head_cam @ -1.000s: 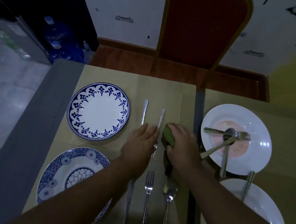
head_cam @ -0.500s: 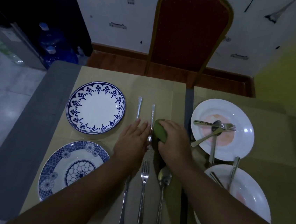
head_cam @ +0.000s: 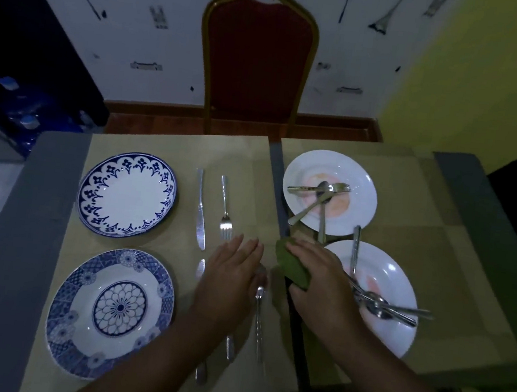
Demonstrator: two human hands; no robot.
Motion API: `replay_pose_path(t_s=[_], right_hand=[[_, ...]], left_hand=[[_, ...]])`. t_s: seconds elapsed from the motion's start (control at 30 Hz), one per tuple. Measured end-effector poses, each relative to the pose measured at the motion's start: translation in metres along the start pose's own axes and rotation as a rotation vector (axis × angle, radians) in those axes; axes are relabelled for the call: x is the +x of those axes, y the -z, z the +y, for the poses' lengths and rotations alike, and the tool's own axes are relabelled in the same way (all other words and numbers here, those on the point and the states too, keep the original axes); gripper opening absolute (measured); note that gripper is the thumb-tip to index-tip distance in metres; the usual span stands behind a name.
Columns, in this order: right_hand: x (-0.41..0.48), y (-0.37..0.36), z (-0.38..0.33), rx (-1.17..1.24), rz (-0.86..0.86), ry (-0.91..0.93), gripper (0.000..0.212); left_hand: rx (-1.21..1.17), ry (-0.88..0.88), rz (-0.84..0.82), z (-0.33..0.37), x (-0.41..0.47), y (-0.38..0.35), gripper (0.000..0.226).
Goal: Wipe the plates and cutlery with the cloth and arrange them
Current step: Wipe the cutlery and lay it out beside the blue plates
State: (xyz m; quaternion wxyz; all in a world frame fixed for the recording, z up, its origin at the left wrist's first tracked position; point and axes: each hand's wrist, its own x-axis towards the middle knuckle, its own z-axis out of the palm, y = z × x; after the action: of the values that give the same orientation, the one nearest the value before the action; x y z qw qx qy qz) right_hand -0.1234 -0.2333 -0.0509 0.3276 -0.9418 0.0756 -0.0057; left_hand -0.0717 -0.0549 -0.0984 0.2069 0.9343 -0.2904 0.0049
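Fingers straight, my left hand (head_cam: 229, 279) lay flat over the near cutlery (head_cam: 257, 330), gripping nothing; my right hand (head_cam: 324, 282) clenched the green cloth (head_cam: 291, 268) just beside it. Beyond lay a knife (head_cam: 201, 212) and fork (head_cam: 225, 211), between a blue-rimmed plate (head_cam: 126, 194) and a white plate (head_cam: 361, 181).

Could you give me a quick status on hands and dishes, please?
Left hand open over laid cutlery. Right hand grips green cloth. Far white plate, near white plate: stained, not yet wiped.

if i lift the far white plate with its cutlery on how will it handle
The far white plate looks glazed and rigid, so probably slick and breakable. The fork and spoons lie loose and crossed, two handles past the rim, so tilting would likely spill them.
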Motion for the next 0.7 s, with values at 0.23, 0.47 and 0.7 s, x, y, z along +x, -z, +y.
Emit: replay_pose_path(t_s=[0.23,0.47,0.7], right_hand=[[-0.034,0.044,0.068,0.045,0.0,-0.038,0.073],[-0.052,0.08,0.142,0.098,-0.01,-0.062,0.068],[-0.063,0.098,0.179,0.142,-0.006,-0.102,0.067]], left_hand=[[-0.049,-0.068,-0.062,0.073,0.003,-0.03,0.041],[0.031,-0.028,-0.169,0.134,0.043,-0.057,0.026],[0.218,-0.057,-0.266,0.158,0.089,-0.079,0.029]])
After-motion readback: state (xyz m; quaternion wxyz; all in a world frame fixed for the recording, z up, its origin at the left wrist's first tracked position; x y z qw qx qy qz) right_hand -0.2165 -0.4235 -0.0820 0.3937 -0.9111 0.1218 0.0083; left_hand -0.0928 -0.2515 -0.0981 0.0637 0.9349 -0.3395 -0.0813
